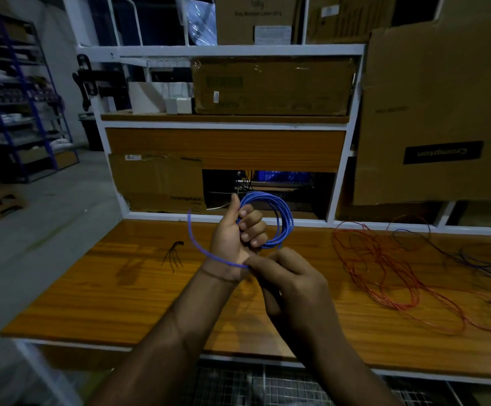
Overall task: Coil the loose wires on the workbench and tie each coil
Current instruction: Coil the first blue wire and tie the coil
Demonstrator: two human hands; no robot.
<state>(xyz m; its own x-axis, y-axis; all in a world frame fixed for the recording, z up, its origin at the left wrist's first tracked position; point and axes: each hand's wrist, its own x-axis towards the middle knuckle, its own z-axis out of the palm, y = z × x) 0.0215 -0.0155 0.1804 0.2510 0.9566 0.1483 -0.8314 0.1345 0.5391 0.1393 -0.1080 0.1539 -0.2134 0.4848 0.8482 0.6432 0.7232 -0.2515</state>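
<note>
Near the middle of the frame, a blue wire coil [270, 221] held up above the wooden workbench [121, 294], not touching it. Left hand [238, 230] raised with the thumb pointing up, fingers curled around the left side of the coil, several rounds of wire gripped together. One loose blue end [197, 244] leaving the coil, curving out to the left of this hand and crossing below the left wrist. Right hand [285, 276] just below and right of the left one, fingers bent, thumb and first finger pinching the blue end close to the left wrist.

On the right part of the bench, a red wire [384, 276] lying loose in many wide tangled loops. Further to the right edge of the frame, a thin purple wire [472, 259] also loose, partly over the red one. Left of the hands, a small bundle of black ties [174, 252] lying on the wood, well apart from the coil.

Behind the bench, a white shelf frame [223, 50] with cardboard boxes [273, 86]. At the upper right, a large brown box [437, 112] leaning.
</note>
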